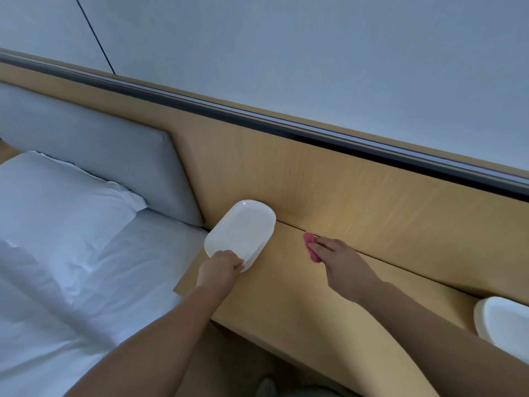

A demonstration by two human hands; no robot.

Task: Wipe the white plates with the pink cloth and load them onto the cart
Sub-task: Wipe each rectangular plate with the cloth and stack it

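A white oblong plate (240,229) lies at the left end of the wooden bedside shelf (286,287), close to the wall panel. My left hand (220,266) grips its near rim with curled fingers. To the right, the pink cloth (309,245) lies on the shelf under my right hand (340,257), whose fingers lie fairly straight over it. More white plates (502,322) sit in a stack at the shelf's right end, partly cut off by the frame edge. No cart is in view.
A bed (71,282) with white sheets and a pillow (57,202) lies left of the shelf. A grey padded headboard (100,156) and a wooden wall panel (372,202) stand behind.
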